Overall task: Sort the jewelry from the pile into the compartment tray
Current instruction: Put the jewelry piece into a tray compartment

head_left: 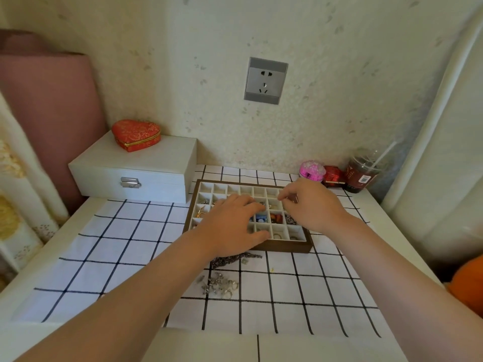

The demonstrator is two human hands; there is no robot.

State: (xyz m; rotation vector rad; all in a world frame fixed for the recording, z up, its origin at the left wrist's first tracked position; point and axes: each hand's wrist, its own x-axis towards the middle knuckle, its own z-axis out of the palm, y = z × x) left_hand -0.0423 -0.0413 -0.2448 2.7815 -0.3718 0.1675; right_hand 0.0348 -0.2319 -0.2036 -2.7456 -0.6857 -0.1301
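A brown-walled compartment tray (283, 247) with white cells sits at the middle of the checked cloth. Several cells hold small pieces: blue and red beads, rings, a gold piece. My left hand (232, 226) lies flat over the tray's left and middle cells, fingers straight, thumb near the front wall. My right hand (311, 202) hovers over the tray's right rear cells, fingertips drawn together as if pinching something tiny; what they hold is not visible. The jewelry pile (220, 283) of silver pieces lies on the cloth in front of the tray, with a dark chain (235, 258) beside it.
A white latched box (136, 171) stands at the back left with a red heart-shaped box (136, 134) on top. Pink and red small containers (312, 170) and a plastic cup with a straw (363, 173) stand at the back right. An orange object (467, 283) sits at the right edge.
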